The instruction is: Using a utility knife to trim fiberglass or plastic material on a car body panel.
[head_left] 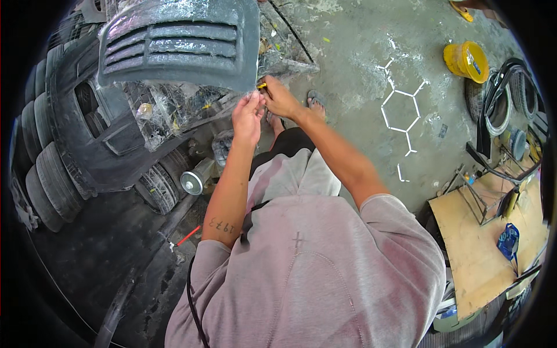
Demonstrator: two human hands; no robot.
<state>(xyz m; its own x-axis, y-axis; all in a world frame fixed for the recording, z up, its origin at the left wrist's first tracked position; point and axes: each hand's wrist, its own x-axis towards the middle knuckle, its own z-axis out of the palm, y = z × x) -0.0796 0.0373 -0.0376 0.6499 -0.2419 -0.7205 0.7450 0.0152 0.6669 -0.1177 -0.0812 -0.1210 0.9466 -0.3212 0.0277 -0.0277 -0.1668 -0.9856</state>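
A grey vented panel (pixel 191 68), glossy in places and cut with several long slots, lies at the upper left on a plastic-covered support (pixel 159 119). My left hand (pixel 249 115) is at the panel's lower right corner, thumb and fingers pinched together against the edge. Close beside it, my right hand (pixel 281 100) is curled round a small yellow tool (pixel 261 86). Only a short yellow end shows past the fingers, so its kind is unclear. The two hands nearly touch.
Stacked tyres (pixel 43 185) and a black car bumper (pixel 87 133) crowd the left. A yellow bucket (pixel 464 61) stands at the upper right, near black hoses (pixel 499 98). Below them lies a plywood sheet (pixel 464 249). Another person's yellow sandal (pixel 462 11) shows at the top.
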